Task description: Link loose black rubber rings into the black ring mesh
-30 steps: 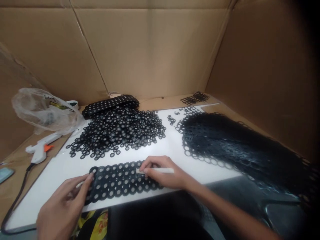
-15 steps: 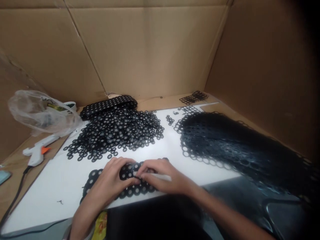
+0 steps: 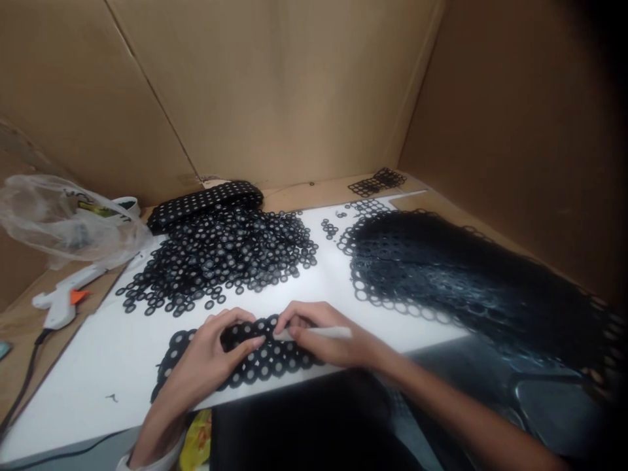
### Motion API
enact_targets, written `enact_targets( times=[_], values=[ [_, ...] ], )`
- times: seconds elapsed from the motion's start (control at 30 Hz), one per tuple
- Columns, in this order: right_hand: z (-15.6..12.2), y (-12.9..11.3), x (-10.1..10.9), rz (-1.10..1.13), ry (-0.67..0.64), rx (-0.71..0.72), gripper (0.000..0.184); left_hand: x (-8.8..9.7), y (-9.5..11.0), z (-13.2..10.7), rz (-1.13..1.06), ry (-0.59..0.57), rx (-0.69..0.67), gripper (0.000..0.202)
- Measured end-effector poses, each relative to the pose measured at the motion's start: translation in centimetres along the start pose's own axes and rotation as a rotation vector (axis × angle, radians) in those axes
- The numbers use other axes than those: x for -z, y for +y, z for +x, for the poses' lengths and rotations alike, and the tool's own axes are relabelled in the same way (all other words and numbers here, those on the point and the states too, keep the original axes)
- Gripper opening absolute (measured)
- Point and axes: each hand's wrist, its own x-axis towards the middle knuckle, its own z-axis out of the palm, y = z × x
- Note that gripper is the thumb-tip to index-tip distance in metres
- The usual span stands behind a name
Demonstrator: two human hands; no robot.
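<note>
A black strip of joined discs with pale centres (image 3: 265, 370) lies near the front edge of the white board, its middle folded up. My left hand (image 3: 209, 353) grips this strip from the left, its thumb pressed on the front and its fingers curled behind. Pinched in my right hand (image 3: 326, 337) is a white pen-like stick (image 3: 326, 333), its tip at the strip just right of my left thumb. What kind of tool the stick is, I cannot make out. My right palm hides the strip's right end.
Behind my hands lies a heap of loose black discs (image 3: 230, 252), with a rolled dotted strip (image 3: 206, 201) behind it. Black ring netting (image 3: 441, 275) covers the right side. A glue gun (image 3: 63, 301) and a plastic bag (image 3: 73, 226) lie at left. Cardboard walls (image 3: 294, 85) enclose the table.
The stick's tip and my right hand have shifted slightly right, away from my left thumb. More of the strip shows between the hands. The camera view has shifted a little.
</note>
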Motion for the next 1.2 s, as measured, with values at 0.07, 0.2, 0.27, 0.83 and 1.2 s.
enact_targets(
  times=[0.07, 0.2, 0.27, 0.83, 1.2],
  values=[
    [0.0, 0.1, 0.0, -0.004, 0.003, 0.004, 0.019, -0.1, 0.2, -0.1, -0.007, 0.017, 0.010, 0.036],
    [0.3, 0.3, -0.5, -0.063, 0.005, 0.095, 0.015, -0.1, 0.6, -0.1, -0.054, 0.023, -0.012, 0.033],
    [0.4, 0.3, -0.8, -0.130, -0.001, 0.211, 0.014, -0.1, 0.6, -0.1, -0.088, 0.022, -0.028, 0.032],
    [-1.1, 0.1, 0.6, -0.059, 0.024, 0.018, 0.016, -0.2, 0.3, -0.2, -0.010, 0.023, 0.007, 0.035],
    [-1.0, 0.0, -0.1, -0.204, -0.008, 0.243, 0.019, 0.4, 2.2, -0.1, -0.111, -0.014, -0.026, 0.029]
  ],
)
